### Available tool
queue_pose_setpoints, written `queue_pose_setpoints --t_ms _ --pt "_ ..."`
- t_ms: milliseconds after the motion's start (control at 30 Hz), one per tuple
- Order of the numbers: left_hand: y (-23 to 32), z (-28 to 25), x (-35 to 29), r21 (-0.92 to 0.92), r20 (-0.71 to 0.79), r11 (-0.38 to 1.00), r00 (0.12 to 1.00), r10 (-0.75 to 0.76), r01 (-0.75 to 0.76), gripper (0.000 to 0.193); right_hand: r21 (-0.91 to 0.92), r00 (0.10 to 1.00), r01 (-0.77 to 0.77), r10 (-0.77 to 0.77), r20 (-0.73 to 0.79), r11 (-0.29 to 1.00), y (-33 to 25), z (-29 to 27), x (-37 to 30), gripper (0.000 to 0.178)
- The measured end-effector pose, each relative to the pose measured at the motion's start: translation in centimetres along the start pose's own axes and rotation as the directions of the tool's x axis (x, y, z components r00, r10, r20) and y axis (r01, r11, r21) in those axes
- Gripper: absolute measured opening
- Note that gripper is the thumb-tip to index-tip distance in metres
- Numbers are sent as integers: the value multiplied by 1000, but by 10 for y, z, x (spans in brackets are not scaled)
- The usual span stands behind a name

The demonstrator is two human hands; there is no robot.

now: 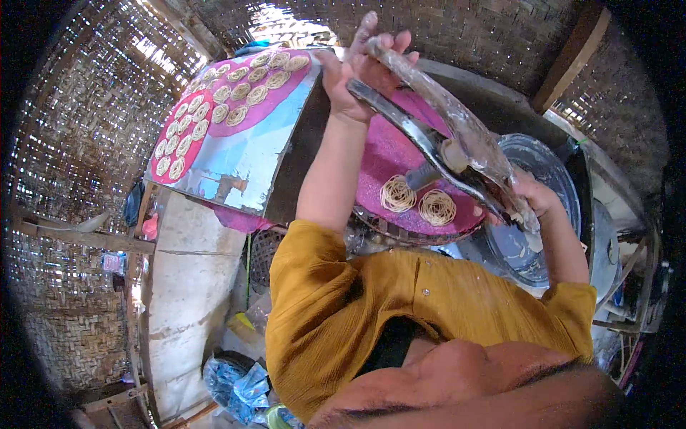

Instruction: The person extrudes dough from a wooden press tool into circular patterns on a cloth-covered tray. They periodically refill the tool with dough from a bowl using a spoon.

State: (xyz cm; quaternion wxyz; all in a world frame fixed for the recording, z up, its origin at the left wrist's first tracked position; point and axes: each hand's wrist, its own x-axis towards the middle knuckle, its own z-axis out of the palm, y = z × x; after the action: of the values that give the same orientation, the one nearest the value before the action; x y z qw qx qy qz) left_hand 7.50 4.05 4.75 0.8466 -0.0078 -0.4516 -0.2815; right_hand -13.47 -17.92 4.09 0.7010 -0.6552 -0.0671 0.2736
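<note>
A long two-handled press [457, 111], its upper lever smeared white and its lower one dark, slants across in front of me. Between the levers sit a pale plunger [453, 153] and a grey cylinder [423, 176]. My left hand [363, 80] is at the far-left ends of the levers, palm up, fingers spread and not wrapped round them. At the other end, my right hand [536, 196] is closed round the press, some of its fingers hidden. Two coiled nests of thin dough strands [437, 207] lie below the cylinder on a round pink sheet [379, 154].
Right of the sheet stands a large dark basin [572, 186] with whitish residue. On the left, a blue-and-white board [250, 168] carries pink sheets with several more coiled nests [238, 114]. Woven walls [457, 28] surround the place. Blue plastic bags [246, 386] lie at lower left.
</note>
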Motion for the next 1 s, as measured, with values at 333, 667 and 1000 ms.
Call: queue_pose_setpoints --t_ms 333,667,1000 --pt "-22 -61 -24 129 -485 991 871 82 -21 73 -185 943 -287 243 -227 940 15 -40 25 47" --pt "-11 -50 -17 44 -336 994 935 113 -104 62 -394 946 -184 52 -321 901 -11 -27 10 54" --pt "-9 -25 -23 1 -280 995 955 101 -105 60 -425 950 -227 103 -295 876 -32 -5 -1 49"
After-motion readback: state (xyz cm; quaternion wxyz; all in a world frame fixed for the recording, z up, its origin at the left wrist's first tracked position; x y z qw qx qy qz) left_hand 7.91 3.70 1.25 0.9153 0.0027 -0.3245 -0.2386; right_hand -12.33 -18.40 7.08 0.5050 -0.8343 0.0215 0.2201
